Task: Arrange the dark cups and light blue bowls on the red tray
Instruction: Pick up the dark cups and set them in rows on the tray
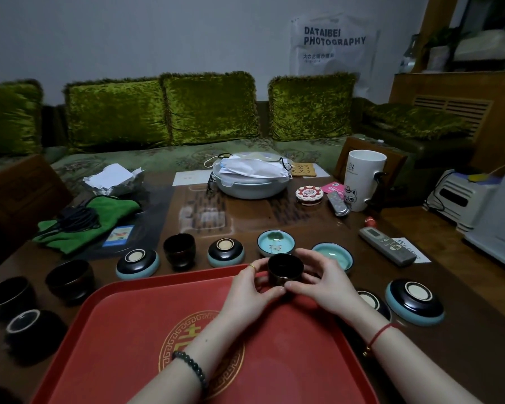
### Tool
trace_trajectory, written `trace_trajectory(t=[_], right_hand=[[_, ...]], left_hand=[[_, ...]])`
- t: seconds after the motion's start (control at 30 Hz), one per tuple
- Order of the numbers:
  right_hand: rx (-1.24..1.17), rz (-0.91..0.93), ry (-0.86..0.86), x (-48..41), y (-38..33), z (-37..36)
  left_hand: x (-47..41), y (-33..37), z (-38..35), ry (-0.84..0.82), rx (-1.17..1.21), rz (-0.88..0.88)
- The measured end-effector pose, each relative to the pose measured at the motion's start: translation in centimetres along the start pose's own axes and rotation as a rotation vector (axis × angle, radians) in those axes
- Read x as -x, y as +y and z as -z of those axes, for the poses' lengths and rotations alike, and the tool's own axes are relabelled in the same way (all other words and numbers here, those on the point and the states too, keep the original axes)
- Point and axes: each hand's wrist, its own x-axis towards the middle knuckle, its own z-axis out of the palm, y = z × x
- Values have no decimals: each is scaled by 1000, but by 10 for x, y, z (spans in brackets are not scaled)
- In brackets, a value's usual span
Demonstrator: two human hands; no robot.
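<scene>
A red tray (146, 339) with a gold emblem lies in front of me. At its far right corner stands a dark cup (285, 268); my left hand (252, 287) and my right hand (322, 282) both grip its sides. Another dark cup (179, 250) stands upright beyond the tray. Two more (69, 277) (6, 295) sit at the left, with one upside down (31, 328). Two light blue bowls (275, 243) (334, 256) stand upright behind my hands. Others lie upside down (137, 263) (225, 252) (414, 301) (372, 301).
A green cloth (94, 225) with a black cable lies at the left. Behind are a grey lidded pot (250, 182), a white mug (362, 179), a round tin (309, 194) and two remotes (387, 244) (337, 204). A green sofa runs along the back.
</scene>
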Motion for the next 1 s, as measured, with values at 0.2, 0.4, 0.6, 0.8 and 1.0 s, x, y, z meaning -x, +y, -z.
trace_trajectory(t=[0.2, 0.4, 0.6, 0.8, 1.0], right_hand=[[41, -4, -10, 3, -2, -1], [128, 21, 9, 12, -13, 2], [200, 181, 89, 23, -43, -4], [187, 265, 5, 35, -78, -44], [212, 373, -110, 44, -106, -102]], left_hand=[[5, 2, 2, -28, -27, 2], [18, 11, 15, -55, -172, 6], [43, 24, 45, 0, -252, 1], [83, 41, 96, 84, -364, -65], [133, 48, 159, 193, -455, -75]])
